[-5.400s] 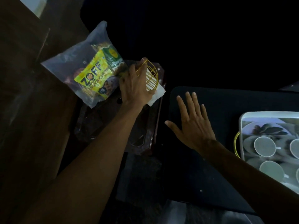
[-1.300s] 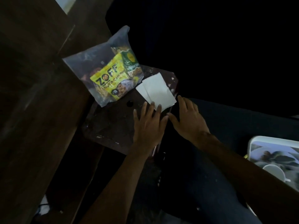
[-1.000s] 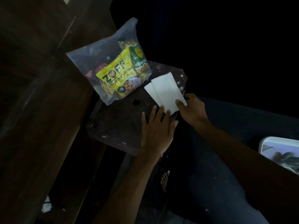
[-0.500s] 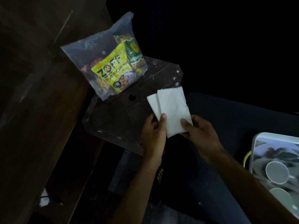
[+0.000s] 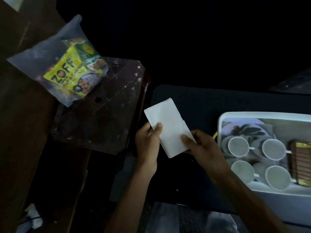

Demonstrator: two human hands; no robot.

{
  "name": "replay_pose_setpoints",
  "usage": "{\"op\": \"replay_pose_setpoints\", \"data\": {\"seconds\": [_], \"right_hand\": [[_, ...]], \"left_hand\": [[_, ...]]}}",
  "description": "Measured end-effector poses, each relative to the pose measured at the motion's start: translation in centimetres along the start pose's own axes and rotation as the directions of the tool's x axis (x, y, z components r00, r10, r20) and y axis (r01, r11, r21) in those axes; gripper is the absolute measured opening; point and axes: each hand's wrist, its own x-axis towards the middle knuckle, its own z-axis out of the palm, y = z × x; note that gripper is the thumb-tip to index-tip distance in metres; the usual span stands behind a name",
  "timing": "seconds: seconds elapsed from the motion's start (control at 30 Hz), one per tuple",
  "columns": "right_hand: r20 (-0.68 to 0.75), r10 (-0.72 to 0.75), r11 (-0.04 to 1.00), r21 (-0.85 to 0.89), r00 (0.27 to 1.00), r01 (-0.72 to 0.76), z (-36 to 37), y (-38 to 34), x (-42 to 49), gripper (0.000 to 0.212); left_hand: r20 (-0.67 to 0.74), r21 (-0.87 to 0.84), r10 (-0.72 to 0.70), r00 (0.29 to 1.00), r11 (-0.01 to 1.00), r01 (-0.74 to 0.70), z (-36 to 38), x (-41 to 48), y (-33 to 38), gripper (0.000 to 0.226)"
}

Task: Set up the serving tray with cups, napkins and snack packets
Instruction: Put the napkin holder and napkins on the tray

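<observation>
Both hands hold a small stack of white napkins (image 5: 168, 125) above the dark cloth-covered surface. My left hand (image 5: 148, 145) pinches the stack's left edge with the thumb on top. My right hand (image 5: 202, 147) grips its lower right corner. The white serving tray (image 5: 222, 118) lies at the right, apart from the napkins, with several white cups (image 5: 238, 146) and a yellow wire holder (image 5: 300, 163) in it. A clear bag of snack packets (image 5: 67, 68) with a yellow packet showing rests on the dark stool at upper left.
A scuffed dark stool (image 5: 107, 115) with a hole in its top stands left of the cloth-covered surface (image 5: 193, 101). A brown wooden surface (image 5: 16, 132) runs along the left edge. The room is very dim.
Both hands lifted the napkins off the stool and carried them right, toward the tray. The stack is now squared together. The yellow wire holder, earlier on the stool, now sits in the tray.
</observation>
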Motion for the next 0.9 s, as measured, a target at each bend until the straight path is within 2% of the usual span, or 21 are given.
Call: {"op": "replay_pose_setpoints", "data": {"seconds": [0.1,0.2,0.27,0.37,0.43,0.5,0.57,0.67,0.73,0.8,0.83,0.9], "right_hand": [[-0.036,-0.042,0.999,0.016,0.998,0.043,-2.7,0.6,-1.4,0.018],[-0.131,-0.153,0.987,-0.067,0.98,0.146,-5.9,0.8,-2.6,0.014],[-0.199,-0.228,0.964,-0.18,0.953,0.193,-8.4,1.3,-3.4,0.01],[-0.307,-0.31,0.917,-0.345,0.9,0.198,-12.9,2.5,-4.8,0.008],[-0.359,-0.345,0.885,-0.432,0.867,0.173,-15.9,3.4,-5.7,0.011],[-0.406,-0.36,0.865,-0.482,0.84,0.138,-18.7,4.3,-6.6,0.013],[-0.478,-0.35,0.881,-0.46,0.805,0.11,-21.1,5.2,-7.3,0.013],[-0.58,-0.367,0.892,-0.442,0.727,0.098,-24.1,6.1,-8.5,0.014],[-0.645,-0.419,0.863,-0.501,0.639,0.061,-26.1,7.0,-9.0,0.017],[-0.694,-0.455,0.842,-0.539,0.558,0.016,-27.7,8.1,-9.4,0.021],[-0.713,-0.451,0.846,-0.533,0.537,0.003,-28.3,8.6,-9.4,0.023],[-0.731,-0.421,0.858,-0.512,0.537,-0.023,-29.0,9.8,-9.3,0.024]], "left_hand": [[0.052,-0.003,-0.035,0.998,0.999,0.035,2.8,-2.1,-0.4,0.018],[0.156,0.014,-0.029,0.987,1.0,0.027,5.7,-4.2,-1.1,0.018],[0.193,0.056,0.033,0.981,0.997,-0.044,7.7,-5.1,-1.5,0.014],[0.253,0.139,0.165,0.953,0.969,-0.205,11.1,-6.0,-1.4,0.036],[0.359,0.24,0.278,0.891,0.895,-0.376,13.7,-6.4,-1.1,0.042],[0.489,0.329,0.353,0.798,0.772,-0.544,16.7,-6.6,-0.7,0.032],[0.619,0.388,0.369,0.694,0.624,-0.678,20.0,-7.1,-0.3,0.019],[0.721,0.385,0.379,0.581,0.478,-0.789,24.8,-8.3,-0.3,0.015],[0.739,0.371,0.429,0.519,0.384,-0.846,28.0,-9.3,-0.8,0.014],[0.741,0.379,0.469,0.48,0.298,-0.876,30.9,-10.2,-1.8,0.013],[0.741,0.386,0.469,0.481,0.288,-0.876,32.1,-10.6,-2.4,0.014],[0.751,0.391,0.436,0.495,0.31,-0.867,34.0,-10.9,-3.7,0.015]]}}
